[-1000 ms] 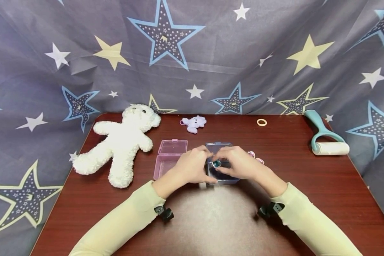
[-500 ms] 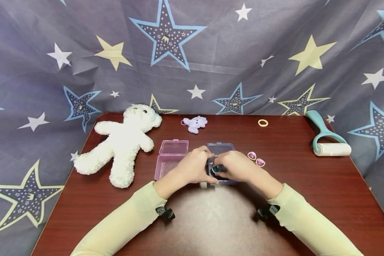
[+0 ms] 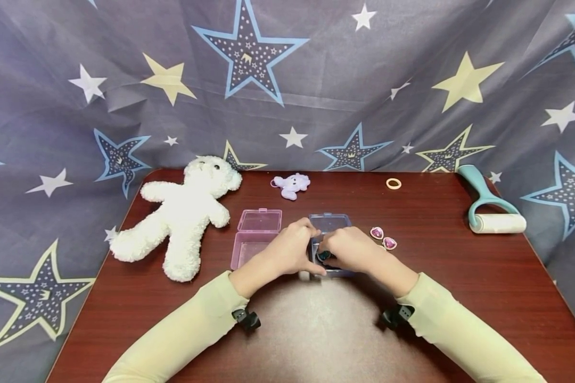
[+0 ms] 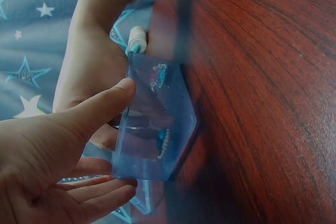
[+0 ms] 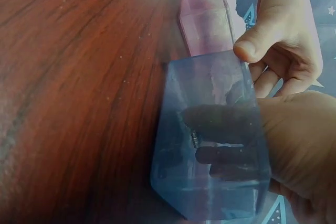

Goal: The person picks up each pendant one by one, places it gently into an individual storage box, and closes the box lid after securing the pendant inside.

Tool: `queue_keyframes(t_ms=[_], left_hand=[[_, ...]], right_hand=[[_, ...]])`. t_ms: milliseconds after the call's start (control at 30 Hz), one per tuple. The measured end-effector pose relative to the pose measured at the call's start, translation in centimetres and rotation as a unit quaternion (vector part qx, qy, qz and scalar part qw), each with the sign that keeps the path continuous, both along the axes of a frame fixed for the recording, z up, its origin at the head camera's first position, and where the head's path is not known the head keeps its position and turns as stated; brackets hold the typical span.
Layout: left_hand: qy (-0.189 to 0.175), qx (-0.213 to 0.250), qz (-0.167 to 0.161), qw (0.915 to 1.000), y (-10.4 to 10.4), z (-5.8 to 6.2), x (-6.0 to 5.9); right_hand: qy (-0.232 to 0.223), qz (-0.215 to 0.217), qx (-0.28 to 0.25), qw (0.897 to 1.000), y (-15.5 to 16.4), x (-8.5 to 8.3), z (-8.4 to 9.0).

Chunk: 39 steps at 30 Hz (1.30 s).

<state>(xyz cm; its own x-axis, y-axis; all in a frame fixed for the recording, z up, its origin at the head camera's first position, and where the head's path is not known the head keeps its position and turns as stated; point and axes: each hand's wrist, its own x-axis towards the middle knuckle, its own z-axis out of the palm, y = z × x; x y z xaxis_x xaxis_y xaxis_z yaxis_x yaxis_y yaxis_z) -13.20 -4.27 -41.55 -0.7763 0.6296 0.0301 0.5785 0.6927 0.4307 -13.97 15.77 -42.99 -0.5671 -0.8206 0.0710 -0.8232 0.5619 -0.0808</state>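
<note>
My left hand (image 3: 294,247) grips the left side of an open clear blue box (image 4: 149,156), thumb at the near rim and fingers at the far corner. My right hand (image 3: 348,247) reaches down into that box. Its fingertips pinch a teal gem with a beaded edge (image 3: 323,256), mostly covered by the hand in the head view. Through the box wall in the left wrist view, a second teal beaded piece (image 4: 161,76) appears near the right end. To the right of the box lie two pink gems with beaded edges (image 3: 376,233).
An open pink box (image 3: 254,247) stands just left of the blue one. A white teddy bear (image 3: 187,218) lies at the left. Along the back are a small purple plush toy (image 3: 292,185) and a pale ring (image 3: 393,183). A lint roller (image 3: 498,223) sits at the right.
My right hand has lowered into the blue box with the teal gem, uncovering the pink gems beside it. The left hand keeps its grip on the box.
</note>
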Motion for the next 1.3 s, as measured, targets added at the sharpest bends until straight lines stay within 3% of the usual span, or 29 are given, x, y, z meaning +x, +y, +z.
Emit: queue_keyframes(t_ms=[633,767,1000,1300], left_hand=[[0.012,0.030,-0.003,0.9995,-0.5,-0.2,0.2],[0.018,0.026,-0.004,0.9995,-0.5,-0.3,0.1],[0.021,0.021,-0.006,0.9995,-0.2,-0.4,0.0],[0.018,0.019,0.000,0.9997,-0.2,-0.6,0.1]], right_hand=[[-0.010,0.022,-0.001,1.000,-0.2,-0.5,-0.4],[-0.007,0.030,-0.031,0.999,0.2,-0.5,-0.3],[-0.035,0.025,-0.114,0.993,2.7,-1.0,1.7],[-0.052,-0.049,-0.170,0.983,6.7,-1.1,4.3]])
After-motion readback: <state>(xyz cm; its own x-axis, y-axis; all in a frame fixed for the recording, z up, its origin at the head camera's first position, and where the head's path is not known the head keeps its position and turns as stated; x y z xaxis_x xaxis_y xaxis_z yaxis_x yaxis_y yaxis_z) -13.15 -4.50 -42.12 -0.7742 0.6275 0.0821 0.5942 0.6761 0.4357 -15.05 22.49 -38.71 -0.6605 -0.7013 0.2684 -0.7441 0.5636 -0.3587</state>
